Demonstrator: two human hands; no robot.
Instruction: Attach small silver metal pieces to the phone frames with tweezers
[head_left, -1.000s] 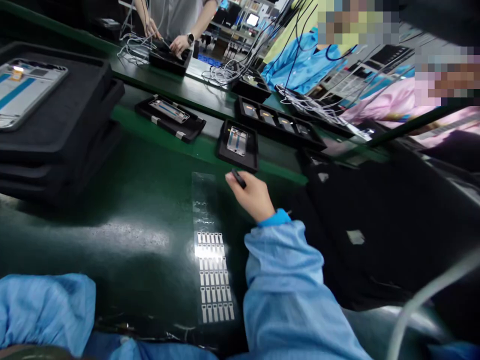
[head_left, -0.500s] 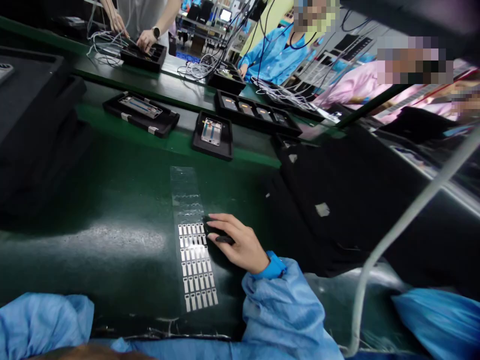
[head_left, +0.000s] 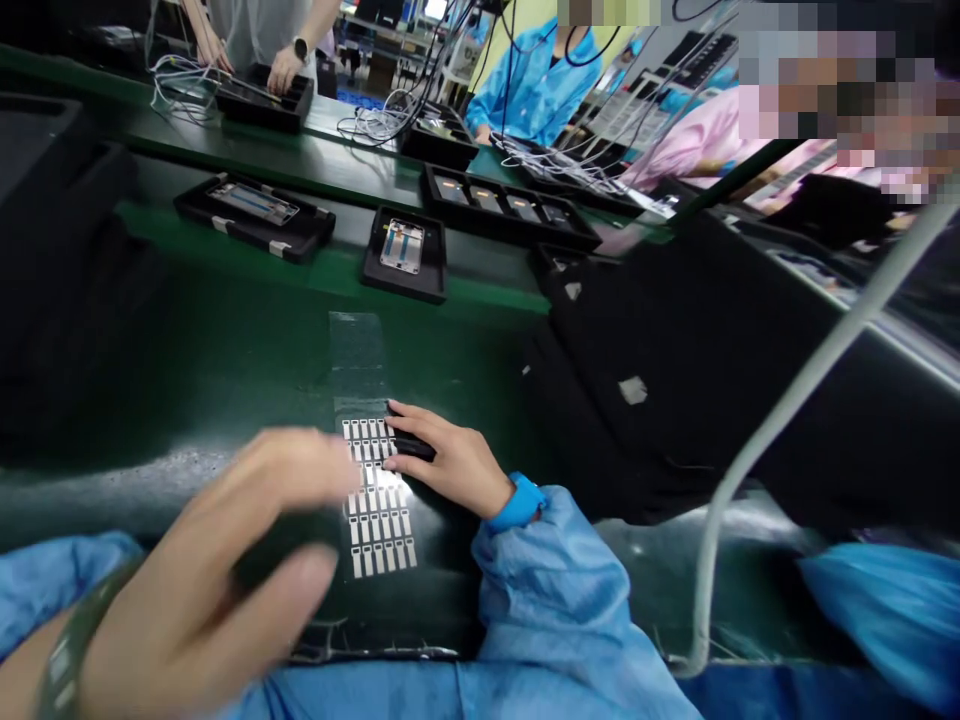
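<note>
A clear film strip (head_left: 356, 345) lies lengthwise on the green work surface, with rows of small whitish stickers (head_left: 379, 527) on its nearer part. My right hand (head_left: 457, 465) rests at the strip's right edge, its fingers closed around a slim black tool (head_left: 412, 447) whose exact kind I cannot make out. Blurred by motion, my left hand (head_left: 217, 560) hovers in front on the left. Its thumb and fingers are apart with nothing seen between them, and its fingertips overlap the left edge of the sticker rows in the view.
Black trays with metal phone frames (head_left: 403, 246) stand beyond the strip. A longer black tray (head_left: 510, 225) holds several devices. Dark stacks (head_left: 660, 400) flank both sides, and a pale cable (head_left: 795, 400) crosses at right. Co-workers handle trays and cables across the line.
My left hand has come into view from the lower left and reached toward the stickers. The right hand stays at the strip with the black tool; the whole view has shifted slightly.
</note>
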